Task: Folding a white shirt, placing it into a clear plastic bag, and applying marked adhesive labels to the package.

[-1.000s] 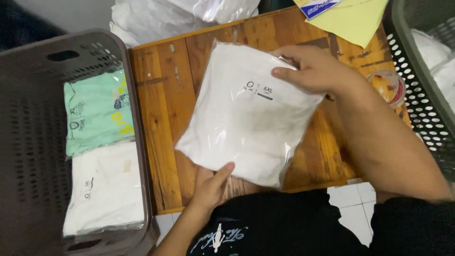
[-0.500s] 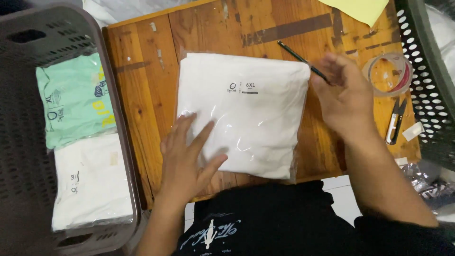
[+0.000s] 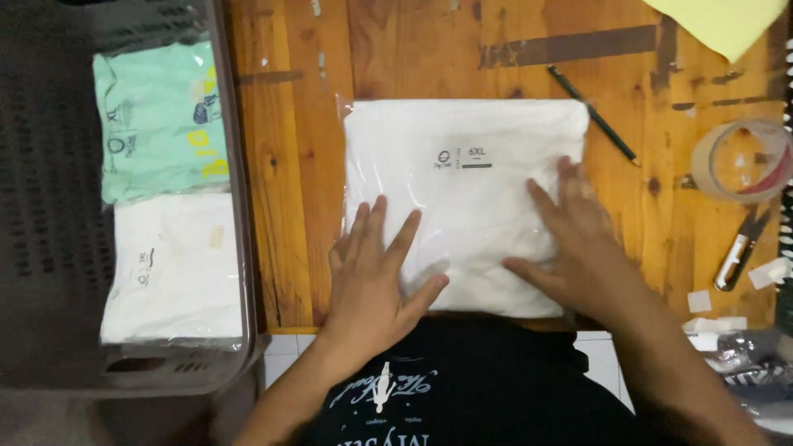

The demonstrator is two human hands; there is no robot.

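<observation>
Both hands lie flat with fingers spread, gripping nothing: the left hand presses the near left part and the right hand the near right part of a bagged white folded garment on the wooden table. The garment's long axis runs left to right, its small label facing the person. Left of the left hand stands a grey basket with two bagged shirts; right of the right hand lie a pencil and a tape roll.

Right hand off pencil, now flat on bagged white shirt beside left hand; bag squared up, nearer table front edge.
</observation>
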